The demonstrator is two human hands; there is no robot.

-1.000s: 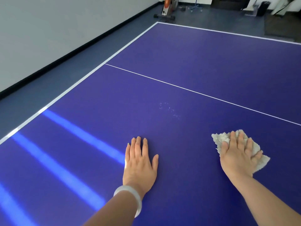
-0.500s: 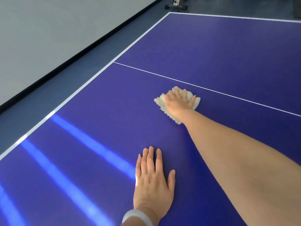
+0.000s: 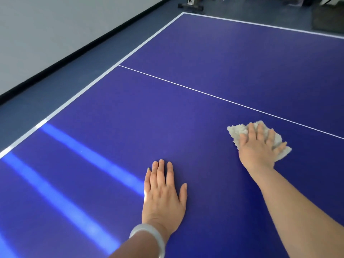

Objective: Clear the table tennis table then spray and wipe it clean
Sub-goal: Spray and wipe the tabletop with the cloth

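Fluffy cloth (image 3: 240, 131) under right hand (image 3: 257, 148)

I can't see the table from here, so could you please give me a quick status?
Left hand flat on table. Right hand pressing cloth. Nothing in the way.

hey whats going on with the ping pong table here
A person is wiping the blue table tennis table. The right hand presses a pale cloth flat on the surface, just short of the thin white centre line. The left hand, a bangle on its wrist, rests flat on the table. No clutter shows on it.
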